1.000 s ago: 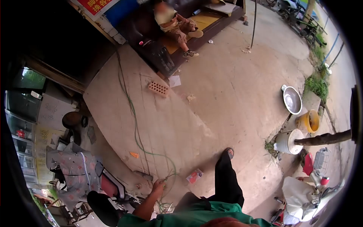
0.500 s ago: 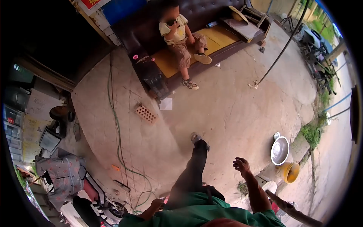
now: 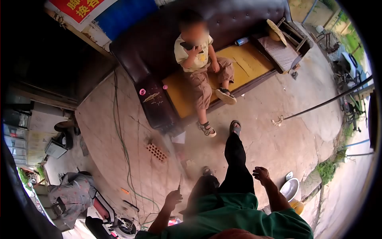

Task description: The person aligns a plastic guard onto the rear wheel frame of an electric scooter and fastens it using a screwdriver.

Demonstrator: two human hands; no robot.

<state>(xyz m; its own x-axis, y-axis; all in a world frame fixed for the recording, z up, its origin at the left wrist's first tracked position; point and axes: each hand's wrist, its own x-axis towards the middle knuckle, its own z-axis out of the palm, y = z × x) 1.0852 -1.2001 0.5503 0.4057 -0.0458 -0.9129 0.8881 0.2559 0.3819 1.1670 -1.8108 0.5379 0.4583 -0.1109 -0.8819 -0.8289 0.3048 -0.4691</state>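
My left hand [image 3: 172, 200] is closed around a screwdriver [image 3: 180, 185], its thin shaft pointing up and away from me. At my right side, my right hand [image 3: 261, 174] hangs over the floor with its fingers loosely bent and apart, and I see nothing in it. Ahead is a brown sofa [image 3: 254, 18] with a yellow seat, where a person [image 3: 199, 59] sits holding a dark phone-like object [image 3: 186, 46] near the head. One of my sandalled feet [image 3: 235, 127] is stepping toward the sofa.
A perforated brick [image 3: 156, 153] and a green cable [image 3: 126, 153] lie on the concrete floor at left. A scooter [image 3: 113, 221] stands at lower left. To the right are a metal basin [image 3: 289, 189], a yellow bucket [image 3: 297, 206] and a dark pole [image 3: 326, 98].
I have stepped forward, and the sofa and seated person now appear closer. My left hand has come up into view with the screwdriver. The basin and bucket have shifted lower in view.
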